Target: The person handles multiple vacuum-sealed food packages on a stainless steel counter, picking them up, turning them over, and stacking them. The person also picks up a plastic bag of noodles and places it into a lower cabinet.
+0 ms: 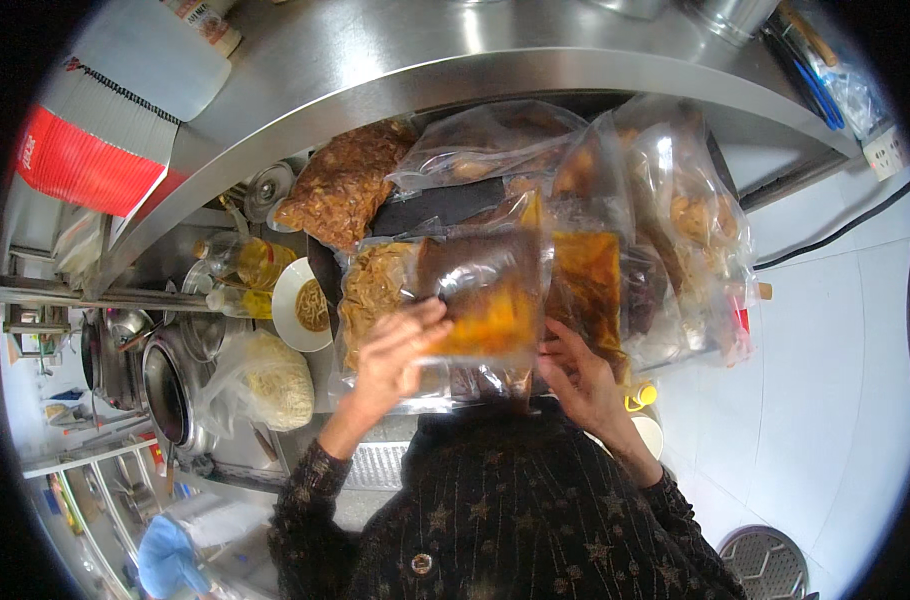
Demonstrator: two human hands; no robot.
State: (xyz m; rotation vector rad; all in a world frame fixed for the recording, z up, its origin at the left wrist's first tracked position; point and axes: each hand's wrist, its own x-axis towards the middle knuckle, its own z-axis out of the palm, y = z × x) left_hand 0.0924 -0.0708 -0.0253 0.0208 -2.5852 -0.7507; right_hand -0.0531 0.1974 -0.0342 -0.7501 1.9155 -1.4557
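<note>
A clear plastic bag of dark brown sauce with orange oil (pixel 492 285) is in front of me, above other filled bags. My left hand (pixel 395 349), blurred, grips its lower left side with the fingers over the front. My right hand (pixel 579 375) is at its lower right edge, fingers bent; whether they pinch the plastic is unclear. Under and left of it lies a bag of pale brown pieces (pixel 376 292). To the right is a flat bag of orange-brown sauce (pixel 586 281). Behind are a bag of reddish-brown chopped food (pixel 350 184) and a large clear bag of brown food (pixel 492 142).
A steel shelf (pixel 425 79) arches over the far side. On the left are a white bowl of noodles (pixel 286 304), oil bottles (pixel 256 259), a bag of noodles (pixel 279 379) and a wok (pixel 166 386). More bags (pixel 695 217) sit at right. A round stool (pixel 766 562) stands lower right.
</note>
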